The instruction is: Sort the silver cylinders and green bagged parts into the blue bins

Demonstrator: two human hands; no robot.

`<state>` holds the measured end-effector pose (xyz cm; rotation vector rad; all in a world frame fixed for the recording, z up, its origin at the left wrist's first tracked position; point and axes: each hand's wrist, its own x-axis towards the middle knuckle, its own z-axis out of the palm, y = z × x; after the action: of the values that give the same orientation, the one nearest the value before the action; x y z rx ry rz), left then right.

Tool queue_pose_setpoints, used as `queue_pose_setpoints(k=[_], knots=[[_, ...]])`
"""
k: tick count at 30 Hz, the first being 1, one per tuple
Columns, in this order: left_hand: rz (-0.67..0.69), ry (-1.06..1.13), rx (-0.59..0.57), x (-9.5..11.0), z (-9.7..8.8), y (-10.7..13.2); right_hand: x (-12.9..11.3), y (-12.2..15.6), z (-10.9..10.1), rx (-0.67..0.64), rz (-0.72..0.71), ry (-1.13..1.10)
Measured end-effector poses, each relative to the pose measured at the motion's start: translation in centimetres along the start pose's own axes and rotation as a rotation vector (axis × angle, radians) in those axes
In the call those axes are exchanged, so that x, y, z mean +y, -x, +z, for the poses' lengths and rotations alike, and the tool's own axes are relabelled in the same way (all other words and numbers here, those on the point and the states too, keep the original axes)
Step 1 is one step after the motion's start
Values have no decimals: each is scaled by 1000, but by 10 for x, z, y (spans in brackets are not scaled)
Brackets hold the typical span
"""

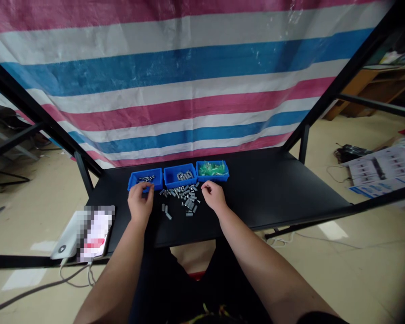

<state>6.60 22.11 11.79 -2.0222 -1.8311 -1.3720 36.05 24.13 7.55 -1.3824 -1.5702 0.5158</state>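
Note:
A heap of small grey metal cylinders (184,198) lies on the black table (273,193) in front of three blue bins. The left bin (145,178) holds a few grey parts, the middle bin (180,174) more grey parts, the right bin (212,170) green pieces. My left hand (140,201) rests by the left bin's front edge with its fingers curled together; what they hold is too small to see. My right hand (214,195) sits just right of the heap, fingers pinched near the right bin.
A phone (96,231) lies on a white device (67,236) at the table's left front corner, with cables hanging below. A striped tarp (189,90) hangs behind the table. Black frame bars rise at both sides. Printed sheets (381,168) lie on the floor to the right.

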Motion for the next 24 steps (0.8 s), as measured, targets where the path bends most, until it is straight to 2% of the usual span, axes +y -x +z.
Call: queue_pose_setpoints(k=[4,9,12,14,16,19,21,24], knots=[[-95,-171,61,-17,1,-15,0,0,0,3,-4,-6],[-227,-255,49,-24,14,-14,2,0,1,6,3,-8],[-220,-267,68,-20,14,-9,3,0,1,6,6,-7],[-149,-250,59,-16,11,-6,3,0,1,5,6,-7],[-6,-181,-54,-12,7,-1,3,0,1,5,7,-9],[201,-80,-353,-7,4,5,2,0,0,3,12,-13],[239,-84,-470,-7,5,7,2,0,0,2,12,-13],[216,-122,-510,-8,9,9,1,0,0,0,10,-12]])
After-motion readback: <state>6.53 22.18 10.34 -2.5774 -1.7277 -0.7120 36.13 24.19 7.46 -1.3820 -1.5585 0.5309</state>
